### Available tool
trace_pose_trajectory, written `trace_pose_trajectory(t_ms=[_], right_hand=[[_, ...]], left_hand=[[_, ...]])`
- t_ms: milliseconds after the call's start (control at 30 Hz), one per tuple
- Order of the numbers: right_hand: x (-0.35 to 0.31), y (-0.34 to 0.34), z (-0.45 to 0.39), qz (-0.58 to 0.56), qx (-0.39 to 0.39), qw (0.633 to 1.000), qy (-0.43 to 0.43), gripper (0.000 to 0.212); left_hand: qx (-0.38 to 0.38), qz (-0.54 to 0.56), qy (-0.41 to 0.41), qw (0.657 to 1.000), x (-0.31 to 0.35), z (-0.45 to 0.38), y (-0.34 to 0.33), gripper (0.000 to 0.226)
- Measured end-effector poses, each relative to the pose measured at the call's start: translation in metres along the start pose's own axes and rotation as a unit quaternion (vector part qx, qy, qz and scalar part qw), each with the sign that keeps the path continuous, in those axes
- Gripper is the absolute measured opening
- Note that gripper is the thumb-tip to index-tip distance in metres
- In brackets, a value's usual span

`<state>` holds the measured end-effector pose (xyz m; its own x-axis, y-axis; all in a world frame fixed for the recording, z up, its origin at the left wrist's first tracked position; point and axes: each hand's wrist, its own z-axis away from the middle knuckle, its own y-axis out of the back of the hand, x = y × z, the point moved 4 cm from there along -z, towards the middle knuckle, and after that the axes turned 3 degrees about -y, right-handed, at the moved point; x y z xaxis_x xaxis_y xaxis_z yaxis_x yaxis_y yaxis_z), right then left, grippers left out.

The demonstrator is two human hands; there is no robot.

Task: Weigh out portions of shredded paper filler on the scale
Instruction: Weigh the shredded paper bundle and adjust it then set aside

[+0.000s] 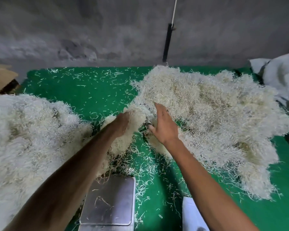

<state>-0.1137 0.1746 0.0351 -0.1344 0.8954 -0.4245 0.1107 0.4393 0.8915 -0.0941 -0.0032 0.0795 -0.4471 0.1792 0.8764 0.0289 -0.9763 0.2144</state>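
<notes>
While both bare forearms reach out over the green matted floor (93,90), the left hand (122,124) grips a clump of cream shredded paper filler (135,117), its fingers curled into the strands so that the fingertips are hidden. The clump hangs down under the left wrist, and its lowest strands trail toward the far edge of the square brushed-metal scale platform (110,202); whether they touch the platform cannot be told. The right hand (163,125) is spread, fingers straight and thumb out to the left, its palm facing the clump and resting against the near-left edge of the large pile of pale shredded paper filler (207,114) on the right. It pinches nothing.

Scale platform: near centre, just a few loose strands on its surface. A second large heap of the same filler (23,139) lies at the left. Single shreds are scattered over the green floor between the two heaps. A white sheet-like object (192,214) lies near, just right of the scale. White sacking (280,75) sits far right against the grey concrete wall (90,30); a brown cardboard flap (2,77) shows far left
</notes>
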Motion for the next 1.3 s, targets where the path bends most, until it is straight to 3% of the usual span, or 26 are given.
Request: trace_pose_trajectory(t_ms=[67,100,167,233,333,433,533,600,667,700,767,833,900,967,1067,1133,1200,1300], right_hand=[[-0.009,-0.009,0.001,-0.117,-0.123,0.984,-0.051,0.091],[-0.014,-0.015,0.006,-0.134,-0.187,0.971,-0.065,0.076],[-0.020,-0.021,0.019,-0.105,-0.230,0.965,-0.069,0.046],[-0.023,-0.023,0.032,-0.102,-0.213,0.968,-0.091,0.035],[-0.024,-0.009,0.042,-0.176,-0.156,0.956,-0.174,0.035],[-0.007,0.019,0.051,-0.245,-0.108,0.920,-0.286,0.024],[0.001,0.044,0.060,-0.217,-0.080,0.927,-0.295,0.009],[-0.019,0.051,0.063,-0.153,-0.123,0.950,-0.243,0.035],[-0.054,0.052,0.072,-0.020,-0.170,0.968,-0.181,0.073],[-0.070,0.053,0.077,0.060,-0.153,0.975,-0.150,0.079],[-0.110,0.055,0.086,0.124,-0.103,0.985,-0.063,0.067],[-0.144,0.047,0.104,-0.067,-0.155,0.985,0.028,0.067],[-0.167,0.028,0.128,-0.256,-0.256,0.931,0.043,0.082],[-0.170,0.007,0.148,-0.234,-0.251,0.938,0.057,0.082],[-0.145,-0.021,0.170,-0.306,-0.205,0.929,-0.044,0.060],[-0.126,-0.039,0.188,-0.379,-0.187,0.899,-0.117,0.048],[-0.112,-0.056,0.205,-0.366,-0.174,0.902,-0.151,0.051],[-0.097,-0.073,0.227,-0.343,-0.209,0.902,-0.157,0.076]], left_hand=[[0.004,0.013,0.026,1.000,-0.004,0.000,0.015,0.062],[0.017,0.019,0.012,1.000,-0.011,0.001,0.030,0.063],[0.027,0.036,0.021,0.999,-0.018,0.008,0.053,0.051],[0.077,0.033,0.019,0.996,-0.026,0.019,0.075,0.047],[0.130,0.083,0.058,0.986,-0.040,0.041,0.107,0.055],[0.112,0.094,0.028,0.989,-0.031,0.058,0.138,0.055],[0.108,0.071,0.031,0.991,-0.011,0.088,0.148,0.072],[0.089,0.026,0.005,0.996,-0.002,0.111,0.138,0.063],[0.062,0.001,0.010,0.998,-0.007,0.132,0.126,0.063],[0.059,-0.007,0.012,0.998,-0.012,0.140,0.123,0.066],[0.040,-0.014,-0.003,0.999,-0.025,0.150,0.122,0.073],[-0.004,-0.031,-0.021,0.999,-0.043,0.154,0.119,0.074],[-0.049,-0.067,-0.022,0.996,-0.061,0.150,0.117,0.064],[-0.081,-0.082,-0.002,0.993,-0.077,0.144,0.119,0.052],[-0.151,0.005,-0.003,0.989,-0.103,0.139,0.126,0.033],[-0.138,0.043,-0.021,0.989,-0.125,0.138,0.139,0.042],[-0.093,0.006,-0.042,0.995,-0.153,0.144,0.151,0.054],[-0.007,-0.093,-0.163,0.982,-0.195,0.144,0.160,0.033]])
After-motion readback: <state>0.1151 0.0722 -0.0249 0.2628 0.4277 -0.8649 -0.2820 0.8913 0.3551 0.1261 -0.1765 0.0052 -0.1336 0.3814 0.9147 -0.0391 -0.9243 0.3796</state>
